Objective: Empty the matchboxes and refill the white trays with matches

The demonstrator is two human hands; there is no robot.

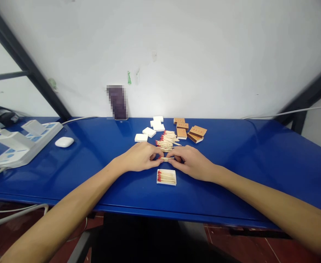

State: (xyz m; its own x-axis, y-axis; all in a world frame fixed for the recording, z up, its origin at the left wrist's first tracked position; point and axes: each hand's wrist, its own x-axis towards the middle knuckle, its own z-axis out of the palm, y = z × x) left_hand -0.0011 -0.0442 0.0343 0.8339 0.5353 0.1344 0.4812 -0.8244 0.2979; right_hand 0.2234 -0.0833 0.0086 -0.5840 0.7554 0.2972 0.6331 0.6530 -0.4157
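Observation:
Between my two hands lies a small bundle of matches (167,159), pinched at both ends. My left hand (142,157) closes its thumb and finger on the red-headed end, and my right hand (191,162) grips the plain end. Just in front of me, below the bundle, sits a white matchbox tray (166,183) partly filled with matches, their red heads to the left. Beyond my fingers spreads a loose pile of matches (167,141), most heads pointing left.
White matchbox trays (141,137) lie behind my left hand; brown matchbox sleeves (181,133) are behind my right. On the left are a white earbud case (64,142) and a power strip (26,146) with chargers. A pixelated dark phone-like object (118,102) leans on the wall.

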